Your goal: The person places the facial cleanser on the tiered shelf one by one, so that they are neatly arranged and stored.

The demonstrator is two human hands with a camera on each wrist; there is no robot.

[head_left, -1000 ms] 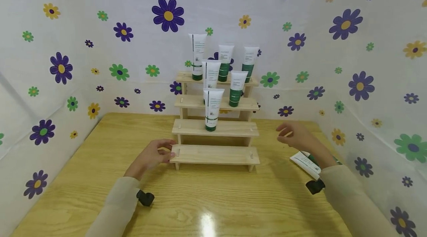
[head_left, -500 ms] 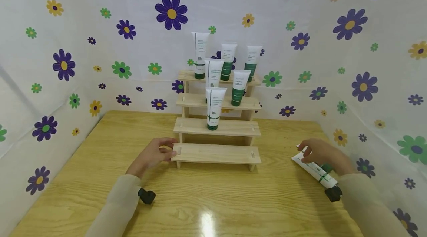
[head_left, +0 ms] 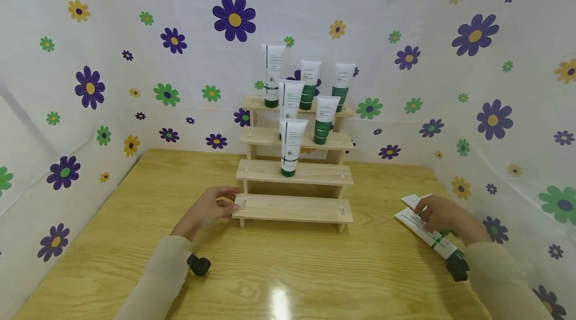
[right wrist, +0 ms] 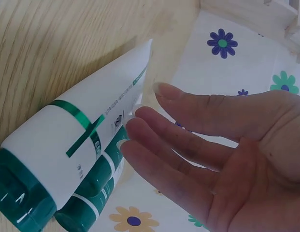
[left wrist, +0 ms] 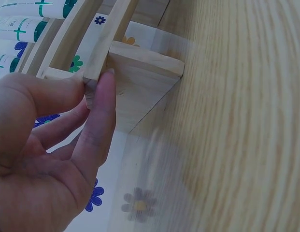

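My left hand (head_left: 208,212) grips the left end of the lowest step of a stepped wooden display stand (head_left: 292,208); in the left wrist view, thumb and fingers pinch the board's end (left wrist: 94,67). Over at the right, my right hand (head_left: 446,216) hovers above several squeeze tubes lying in a small pile. The front lying tube (right wrist: 67,125) is white with a green cap and green stripe. In the right wrist view, thumb and fingertips are spread just beside it, holding nothing. Green-ended tubes (right wrist: 84,208) lie partly hidden behind it.
Upright tubes stand on the stand: three on the top step, including a tall white one (head_left: 272,77), two on the second, and a white one (head_left: 292,150) on the third. Flower-printed cloth (head_left: 198,20) encloses the wooden table (head_left: 252,265) at the back and sides.
My right hand has moved right and down from beside the stand to the lying tubes. The left hand keeps its grip on the stand. The whole view has shifted slightly.
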